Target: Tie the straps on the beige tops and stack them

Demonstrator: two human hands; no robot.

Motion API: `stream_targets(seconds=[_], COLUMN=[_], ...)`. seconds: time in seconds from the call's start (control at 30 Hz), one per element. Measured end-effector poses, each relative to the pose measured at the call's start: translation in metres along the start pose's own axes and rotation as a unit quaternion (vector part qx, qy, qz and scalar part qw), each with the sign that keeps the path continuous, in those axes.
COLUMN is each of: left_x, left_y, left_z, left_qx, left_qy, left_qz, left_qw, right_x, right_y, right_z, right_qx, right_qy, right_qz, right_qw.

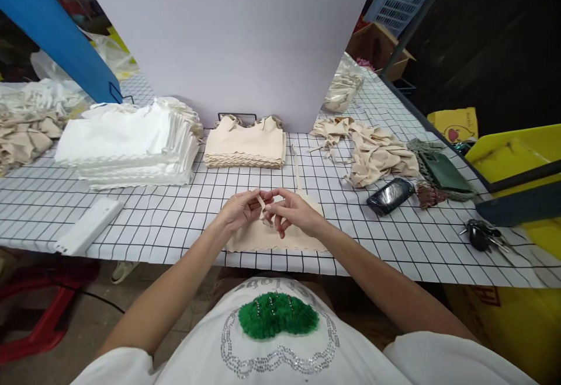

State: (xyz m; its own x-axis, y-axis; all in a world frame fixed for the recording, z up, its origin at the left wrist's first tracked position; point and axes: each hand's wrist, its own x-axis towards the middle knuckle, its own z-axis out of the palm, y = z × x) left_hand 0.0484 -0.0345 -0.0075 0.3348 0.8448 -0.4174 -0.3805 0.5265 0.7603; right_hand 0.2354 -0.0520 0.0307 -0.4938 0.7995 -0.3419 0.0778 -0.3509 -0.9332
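Beyond and left of the left hand [240, 211] sits a folded stack of white scalloped cloth [127, 142]. Left hand and right hand [294, 214] meet, fingers pinched on the thin beige strap [263, 205] of a flat beige fabric garment [263, 238] lying beneath them. Far beyond the right hand, a clear plastic bag [344, 90] holds beige pieces.

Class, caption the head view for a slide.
Left hand and right hand pinch a beige strap above a beige garment on the gridded table.
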Motion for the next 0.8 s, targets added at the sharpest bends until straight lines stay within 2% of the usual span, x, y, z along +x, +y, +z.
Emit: stream_targets(seconds=[0.1, 0.17, 0.33, 0.57, 0.67, 0.8], left_x=[-0.006, -0.008, -0.006, 0.003, 0.001, -0.014], left_y=[0.002, 0.004, 0.006, 0.012, 0.014, 0.012], left_z=[-0.002, -0.001, -0.001, -0.005, -0.006, -0.010], left_qx=[-0.024, -0.028, 0.011, 0.050, 0.054, 0.032], left_qy=[-0.002, 0.000, 0.016, 0.053, 0.032, -0.040], left_qz=[-0.004, -0.015, 0.001, 0.034, 0.006, -0.076], left_qw=[1.000, 1.000, 1.000, 0.997, 0.998, 0.996], right_x=[0.006, 0.015, 0.028, 0.008, 0.012, 0.024], right_y=[0.009, 0.011, 0.011, 0.002, -0.001, -0.002], right_z=[0.001, 0.001, 0.004, -0.003, -0.009, -0.019], right_qx=[-0.061, -0.079, -0.063, -0.070, 0.008, 0.086], right_qy=[0.061, 0.067, -0.023, -0.084, -0.073, -0.022], right_qz=[-0.027, -0.045, -0.001, 0.030, 0.019, -0.001], right_qw=[0.996, 0.994, 0.998, 0.994, 0.997, 0.996])
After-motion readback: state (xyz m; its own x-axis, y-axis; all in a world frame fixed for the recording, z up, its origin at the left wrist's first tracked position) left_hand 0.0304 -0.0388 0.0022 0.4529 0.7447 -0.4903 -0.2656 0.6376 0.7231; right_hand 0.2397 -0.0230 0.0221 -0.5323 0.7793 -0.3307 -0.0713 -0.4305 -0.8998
